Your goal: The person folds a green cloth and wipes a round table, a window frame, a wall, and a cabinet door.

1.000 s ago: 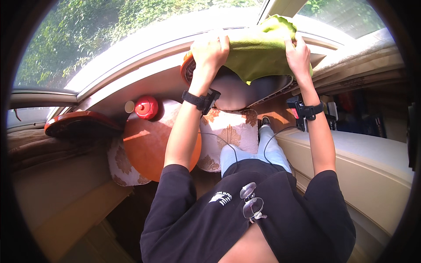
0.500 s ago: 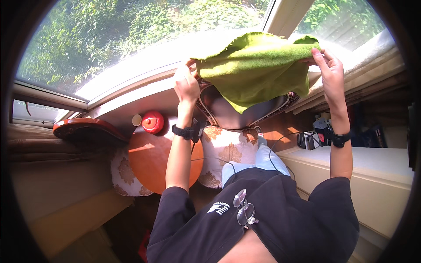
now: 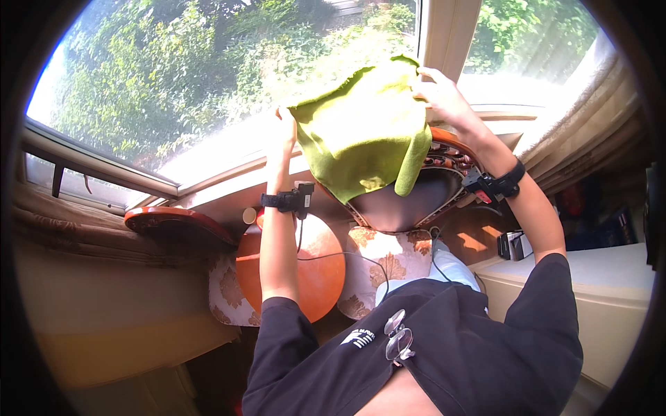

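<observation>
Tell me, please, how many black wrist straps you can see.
2: one strap on the left wrist, near the left hand gripping the green cloth, and another strap on the right wrist. Both show clearly; I see no more.

I see window glass (image 3: 208,83) closing off the far side of the green cloth (image 3: 361,128), a frame post (image 3: 447,45) rising near its right end. The chair back (image 3: 402,204) blocks room just below the cloth. Right of it, the right hand (image 3: 447,102) and forearm (image 3: 533,216) bar the way; left, past the left hand (image 3: 282,130), air lies open.
</observation>
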A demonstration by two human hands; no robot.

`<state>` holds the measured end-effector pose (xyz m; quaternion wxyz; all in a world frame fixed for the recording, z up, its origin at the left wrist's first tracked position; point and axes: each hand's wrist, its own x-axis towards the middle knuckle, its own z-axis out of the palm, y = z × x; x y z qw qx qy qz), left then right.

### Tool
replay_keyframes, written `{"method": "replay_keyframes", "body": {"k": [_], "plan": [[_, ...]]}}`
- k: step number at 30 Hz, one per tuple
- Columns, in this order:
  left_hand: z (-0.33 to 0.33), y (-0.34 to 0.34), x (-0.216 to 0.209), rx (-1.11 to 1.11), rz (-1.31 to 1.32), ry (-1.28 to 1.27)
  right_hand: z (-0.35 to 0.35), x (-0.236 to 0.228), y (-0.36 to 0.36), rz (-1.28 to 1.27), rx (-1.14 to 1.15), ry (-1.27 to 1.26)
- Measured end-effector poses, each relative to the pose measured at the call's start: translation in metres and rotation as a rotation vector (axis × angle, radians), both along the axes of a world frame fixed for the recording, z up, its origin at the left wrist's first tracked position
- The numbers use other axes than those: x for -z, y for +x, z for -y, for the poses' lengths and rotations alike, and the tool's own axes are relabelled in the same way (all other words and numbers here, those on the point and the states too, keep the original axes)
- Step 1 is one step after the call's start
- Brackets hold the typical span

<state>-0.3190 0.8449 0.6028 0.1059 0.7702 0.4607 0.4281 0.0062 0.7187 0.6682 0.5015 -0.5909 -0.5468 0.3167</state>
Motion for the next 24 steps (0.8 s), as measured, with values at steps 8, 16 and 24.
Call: {"method": "replay_keyframes", "body": {"k": [8,16,24], "plan": [[0.031,0.019,0.123,0.07,-0.431,0.421,-0.003,0.035,-0.081,1.194,-0.318,0.028],[0.027,0.02,0.17,0.119,0.046,-0.09,-0.04,0.066,-0.107,1.171,-0.366,0.239],[0.036,0.006,0.214,0.074,0.437,-0.166,-0.064,0.113,-0.151,0.555,-0.605,0.306]]}}
